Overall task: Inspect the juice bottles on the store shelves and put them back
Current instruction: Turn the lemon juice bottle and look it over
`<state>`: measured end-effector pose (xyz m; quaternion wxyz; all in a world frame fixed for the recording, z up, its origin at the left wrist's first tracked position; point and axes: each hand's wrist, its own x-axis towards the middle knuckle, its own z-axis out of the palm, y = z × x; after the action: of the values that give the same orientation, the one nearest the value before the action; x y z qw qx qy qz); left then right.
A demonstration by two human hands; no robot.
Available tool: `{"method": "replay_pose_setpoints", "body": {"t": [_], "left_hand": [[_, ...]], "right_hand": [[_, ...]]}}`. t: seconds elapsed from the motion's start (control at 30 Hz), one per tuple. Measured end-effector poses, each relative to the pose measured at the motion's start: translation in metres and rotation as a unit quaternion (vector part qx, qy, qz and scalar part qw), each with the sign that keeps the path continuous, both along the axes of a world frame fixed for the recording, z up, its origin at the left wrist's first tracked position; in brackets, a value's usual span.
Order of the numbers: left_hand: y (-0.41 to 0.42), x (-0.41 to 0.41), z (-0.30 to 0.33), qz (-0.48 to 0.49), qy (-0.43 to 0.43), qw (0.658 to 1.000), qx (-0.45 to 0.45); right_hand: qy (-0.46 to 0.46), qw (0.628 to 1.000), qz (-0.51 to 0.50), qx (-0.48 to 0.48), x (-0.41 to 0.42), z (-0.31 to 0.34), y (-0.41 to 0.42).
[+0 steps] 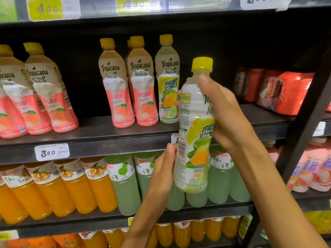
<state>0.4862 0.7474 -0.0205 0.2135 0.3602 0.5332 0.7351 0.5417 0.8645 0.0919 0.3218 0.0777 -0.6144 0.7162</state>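
Observation:
A lemon-lime Tropicana bottle [194, 133] with a yellow cap hangs upright in the air before the middle shelf [107, 140]. My right hand [222, 111] grips its upper half from the right, the thumb up by the neck. My left hand [164, 169] rests with relaxed fingers against the lower left side, near the barcode. Another lemon-lime bottle [168, 81] stands on the shelf just left of the held one. Two peach Tropicana bottles [143, 83] stand beside it, and more peach bottles [44, 90] lean at the far left.
Behind the held bottle the middle shelf has a dark gap. Red shrink-wrapped packs [286, 90] lie at its right end. Below stand orange juice bottles [71, 187] and pale green lime drinks [125, 183]. A black upright post [308, 119] divides the shelving at the right.

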Motion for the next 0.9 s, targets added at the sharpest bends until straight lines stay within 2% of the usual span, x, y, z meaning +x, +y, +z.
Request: {"method": "replay_pose_setpoints", "body": {"t": [0.1, 0.2, 0.27, 0.33, 0.4, 0.53, 0.63, 0.7, 0.8, 0.9], "left_hand": [[0.004, 0.007, 0.004, 0.016, 0.016, 1.000, 0.004], [0.006, 0.006, 0.009, 0.022, -0.042, 0.999, 0.009], [0.002, 0.002, 0.012, -0.029, -0.109, 0.994, -0.011], [-0.003, 0.000, 0.015, -0.135, -0.157, 0.978, -0.010], [-0.006, 0.003, 0.014, -0.203, -0.160, 0.966, -0.008], [-0.008, 0.005, 0.013, -0.243, -0.175, 0.954, -0.009], [-0.011, 0.008, 0.014, -0.308, -0.167, 0.937, -0.009], [-0.012, 0.012, 0.014, -0.347, -0.183, 0.920, -0.010], [-0.014, 0.008, 0.014, -0.364, -0.184, 0.913, 0.013], [-0.021, 0.000, 0.023, -0.273, -0.128, 0.953, 0.003]], "right_hand": [[0.000, 0.999, -0.034, 0.031, 0.000, -0.001, -0.004], [-0.017, 0.999, -0.019, 0.023, 0.001, 0.000, -0.003], [-0.008, 1.000, 0.015, -0.003, 0.000, 0.001, 0.000], [0.000, 0.998, 0.049, -0.039, -0.003, -0.001, 0.001], [-0.006, 0.993, 0.080, -0.086, -0.007, -0.004, 0.000], [0.007, 0.985, 0.131, -0.110, -0.010, -0.005, -0.001], [0.053, 0.956, 0.242, -0.158, -0.009, -0.002, -0.004], [0.079, 0.939, 0.280, -0.185, -0.010, -0.003, -0.007], [0.064, 0.953, 0.243, -0.170, -0.009, -0.005, -0.002], [0.010, 0.988, 0.139, -0.067, -0.003, -0.002, 0.008]]}}
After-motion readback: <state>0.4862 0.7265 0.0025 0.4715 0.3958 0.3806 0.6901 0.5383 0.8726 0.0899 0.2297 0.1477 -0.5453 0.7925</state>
